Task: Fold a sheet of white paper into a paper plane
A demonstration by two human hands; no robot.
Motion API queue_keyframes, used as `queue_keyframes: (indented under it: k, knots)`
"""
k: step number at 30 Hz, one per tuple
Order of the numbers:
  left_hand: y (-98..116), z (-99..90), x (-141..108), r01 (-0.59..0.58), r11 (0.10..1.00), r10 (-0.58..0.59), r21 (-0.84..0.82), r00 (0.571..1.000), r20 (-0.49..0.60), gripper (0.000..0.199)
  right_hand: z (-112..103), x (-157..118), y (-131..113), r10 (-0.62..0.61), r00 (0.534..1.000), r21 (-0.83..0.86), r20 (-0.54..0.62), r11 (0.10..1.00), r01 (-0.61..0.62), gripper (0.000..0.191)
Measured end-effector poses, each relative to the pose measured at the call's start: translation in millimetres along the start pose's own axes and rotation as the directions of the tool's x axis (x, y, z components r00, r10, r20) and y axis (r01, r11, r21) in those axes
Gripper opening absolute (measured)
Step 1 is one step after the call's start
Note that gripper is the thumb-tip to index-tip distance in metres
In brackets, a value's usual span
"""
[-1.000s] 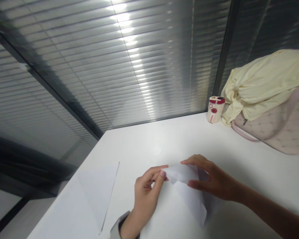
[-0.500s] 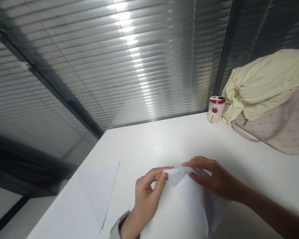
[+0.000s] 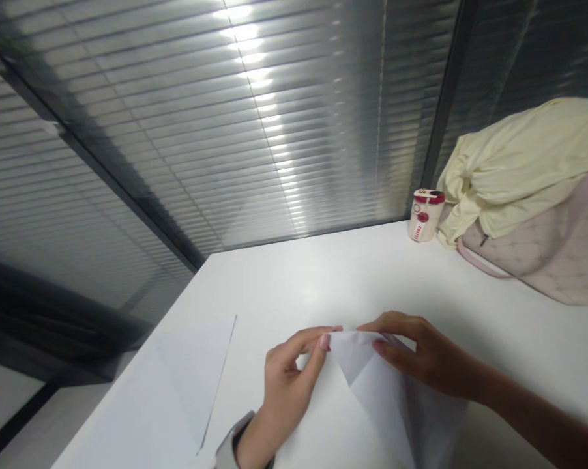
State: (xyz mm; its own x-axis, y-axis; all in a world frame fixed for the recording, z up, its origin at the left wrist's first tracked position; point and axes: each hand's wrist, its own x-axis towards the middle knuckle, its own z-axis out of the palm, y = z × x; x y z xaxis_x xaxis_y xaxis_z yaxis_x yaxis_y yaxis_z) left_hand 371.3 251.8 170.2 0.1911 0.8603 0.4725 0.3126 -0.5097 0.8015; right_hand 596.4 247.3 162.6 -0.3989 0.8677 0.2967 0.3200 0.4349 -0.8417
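Note:
A partly folded sheet of white paper [image 3: 379, 397] hangs between my two hands above the white table, with a small triangular flap at its top. My left hand [image 3: 291, 378] pinches the upper left corner between thumb and forefinger; a watch band circles that wrist. On the right side of the same top edge, my right hand [image 3: 416, 352] grips the paper, thumb in front and fingers behind. The sheet's lower end runs out of view at the bottom.
A stack of white paper [image 3: 176, 391] lies on the table [image 3: 298, 280] at left. Toward the back right stand a cream and red coffee cup [image 3: 426, 216] and a pink quilted bag [image 3: 543, 254] draped with pale yellow cloth [image 3: 529, 163]. Window blinds [image 3: 274, 130] rise behind the table.
The paper's top edge has been drawn straighter and the triangular flap faces me more fully. My right hand has shifted slightly right and down; my left hand has barely moved.

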Motion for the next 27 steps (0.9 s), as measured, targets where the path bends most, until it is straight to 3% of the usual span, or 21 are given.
queue_keyframes:
  k: [22, 27]
  knots:
    - [4.5, 0.1, -0.2, 0.192, 0.975, -0.193, -0.115, 0.981, -0.001, 0.015, -4.4, -4.6, -0.5, -0.049, 0.995, -0.069, 0.083, 0.996, 0.055, 0.031]
    - [4.5, 0.5, 1.3, 0.203, 0.972, -0.205, -0.121, 0.979, -0.004, 0.016, -4.9, -4.7, -2.4, -0.011, 0.994, -0.08, 0.106, 0.997, 0.02, 0.033]
